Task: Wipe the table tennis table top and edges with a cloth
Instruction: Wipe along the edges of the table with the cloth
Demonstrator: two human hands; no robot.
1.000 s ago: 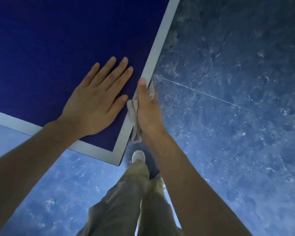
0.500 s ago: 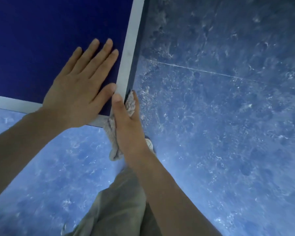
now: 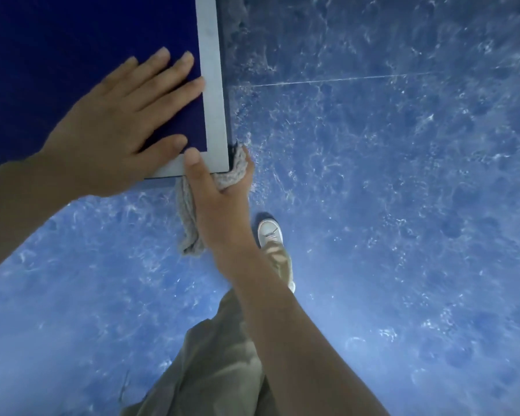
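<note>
We judge the cloth (image 3: 226, 175) to be light, soft and limp: it folds around the corner and its loose tail hangs down freely, so it is best gripped bunched in the palm, not by 1 tip. It looks grey-beige, with a knitted, ribbed texture. Our right hand (image 3: 219, 202) grasps it and holds it against the near right corner of the table tennis table (image 3: 212, 85), thumb on the white border, fingers on the side edge. Further in, our left hand (image 3: 114, 127) lies flat on the dark blue top, fingers straight, holding nothing.
</note>
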